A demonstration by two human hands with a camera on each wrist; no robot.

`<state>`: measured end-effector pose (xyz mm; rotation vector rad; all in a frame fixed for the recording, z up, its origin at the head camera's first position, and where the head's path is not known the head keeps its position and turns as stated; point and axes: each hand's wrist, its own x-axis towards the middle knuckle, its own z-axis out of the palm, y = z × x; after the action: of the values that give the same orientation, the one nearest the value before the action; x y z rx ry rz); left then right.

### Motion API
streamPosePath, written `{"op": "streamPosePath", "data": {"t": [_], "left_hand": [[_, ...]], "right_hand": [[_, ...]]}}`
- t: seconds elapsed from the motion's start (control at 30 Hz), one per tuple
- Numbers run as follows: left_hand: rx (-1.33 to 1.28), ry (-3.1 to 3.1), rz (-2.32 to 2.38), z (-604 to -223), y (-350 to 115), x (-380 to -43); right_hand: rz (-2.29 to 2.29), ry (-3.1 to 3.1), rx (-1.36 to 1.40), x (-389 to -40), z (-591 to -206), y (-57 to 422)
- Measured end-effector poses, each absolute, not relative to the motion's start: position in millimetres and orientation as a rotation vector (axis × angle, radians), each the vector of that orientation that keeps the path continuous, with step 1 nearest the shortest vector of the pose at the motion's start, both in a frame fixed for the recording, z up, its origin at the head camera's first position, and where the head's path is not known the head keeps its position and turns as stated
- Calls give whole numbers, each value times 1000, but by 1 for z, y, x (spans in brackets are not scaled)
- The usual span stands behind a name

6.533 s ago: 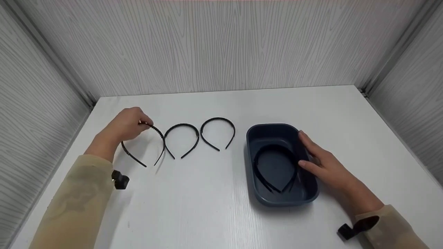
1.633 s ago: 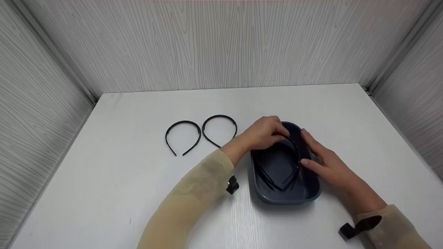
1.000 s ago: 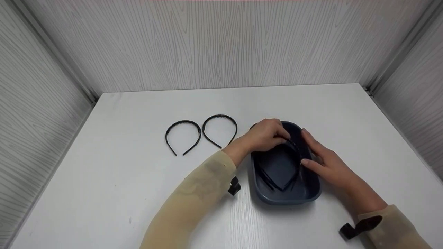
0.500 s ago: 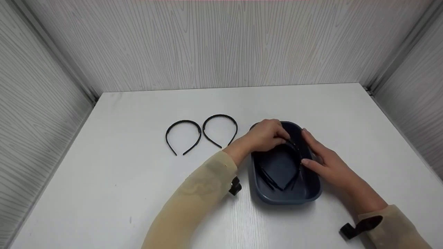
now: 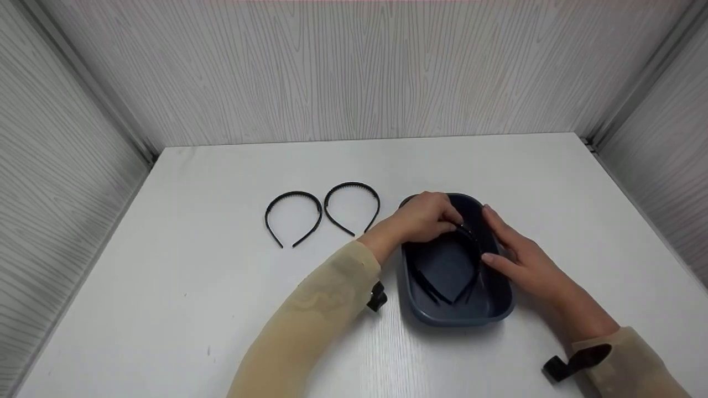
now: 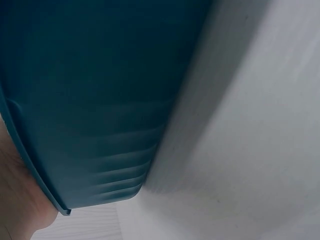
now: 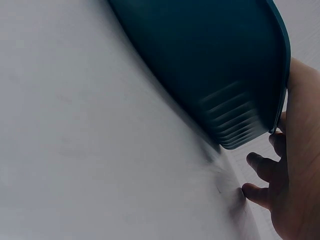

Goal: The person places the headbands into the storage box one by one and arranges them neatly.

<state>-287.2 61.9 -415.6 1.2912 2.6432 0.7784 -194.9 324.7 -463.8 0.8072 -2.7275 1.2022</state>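
Observation:
My left hand [image 5: 423,218] reaches over the left rim of a dark blue plastic bin [image 5: 462,320] and pinches the top of a black headband [image 5: 474,243] inside it. That headband lies over other black headbands, their ends [image 5: 428,290] showing on the bin's floor; the hand hides part of the stack. My right hand [image 5: 522,262] holds the bin's right rim, thumb over the edge and index finger along the outside. In the right wrist view, its other fingers [image 7: 262,167] hang apart from the bin wall. The left wrist view has the bin's outer side [image 6: 100,100], with the left fingertips hidden.
Two black toothed headbands lie on the white table [image 5: 166,265] left of the bin: one headband [image 5: 296,193] farther left, the other headband [image 5: 352,184] nearer the bin. Wood-patterned panels [image 5: 354,72] stand behind and at both sides.
My left hand has carried the leftmost headband from the table into the bin. Over the last second it has sunk very slightly. My right hand has stayed on the rim.

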Motion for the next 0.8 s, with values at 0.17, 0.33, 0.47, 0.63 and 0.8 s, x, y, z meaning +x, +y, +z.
{"op": "streamPosePath", "data": {"t": [0.17, 0.33, 0.47, 0.63, 0.8], "left_hand": [[1283, 2632, 769, -416, 62, -288], [1272, 2621, 767, -415, 63, -287], [1267, 2614, 769, -415, 64, -287], [1275, 2610, 769, -414, 64, -287], [1288, 2598, 767, -415, 64, -287]], "right_hand": [[1192, -2736, 811, -196, -464, 325], [1189, -2740, 813, -196, -464, 325], [1189, -2737, 811, -196, -465, 326], [1186, -2737, 809, -196, -465, 326], [1191, -2733, 811, -195, -464, 326]]}}
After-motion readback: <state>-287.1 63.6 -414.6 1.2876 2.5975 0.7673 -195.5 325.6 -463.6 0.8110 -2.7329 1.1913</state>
